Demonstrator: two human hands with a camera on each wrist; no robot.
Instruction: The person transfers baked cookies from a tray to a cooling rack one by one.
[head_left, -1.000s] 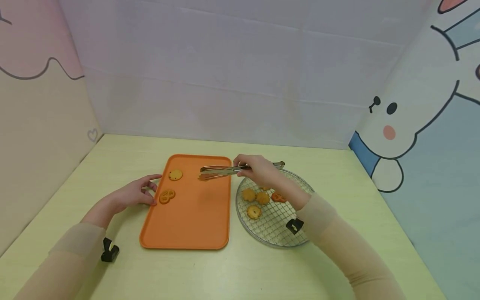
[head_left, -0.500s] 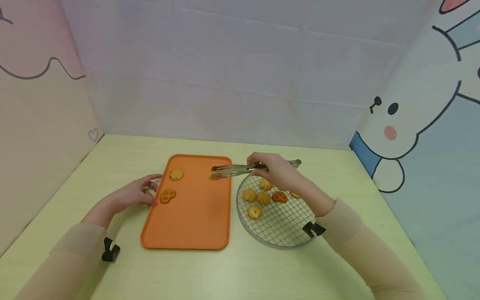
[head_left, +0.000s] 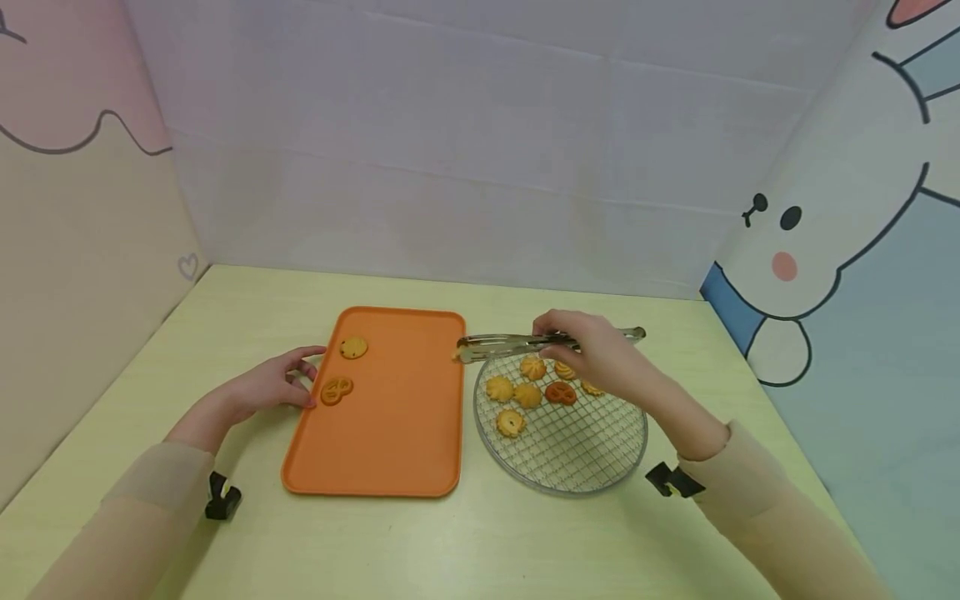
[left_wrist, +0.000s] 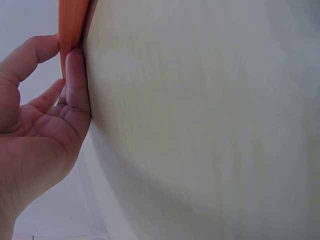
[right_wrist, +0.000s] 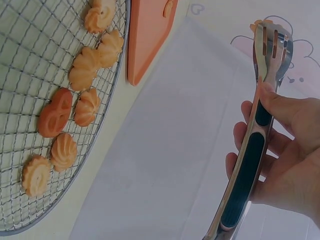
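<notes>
My left hand (head_left: 262,387) holds the left rim of an orange tray (head_left: 390,442), thumb and fingers pinching its edge in the left wrist view. On that tray lie a round cookie (head_left: 354,347) and a pretzel-shaped cookie (head_left: 337,391). My right hand (head_left: 588,350) grips metal tongs (right_wrist: 245,175) with dark green handle inserts. Their tips hover over the gap between tray and rack, with a small piece of golden cookie (right_wrist: 263,22) showing at the end; most of it is hidden. Below is a round wire rack (head_left: 558,492) with several golden cookies (head_left: 511,423) and one reddish-brown pretzel cookie (head_left: 561,393).
The pale wooden table (head_left: 420,550) extends in front of the tray and rack. A light cloth wall (head_left: 450,150) rises behind it, and printed cartoon panels (head_left: 840,250) stand at both sides.
My right hand has moved right, drawing the tongs from over the tray to the near side of the rack. More cookies on the rack show now. My left hand stays at the tray.
</notes>
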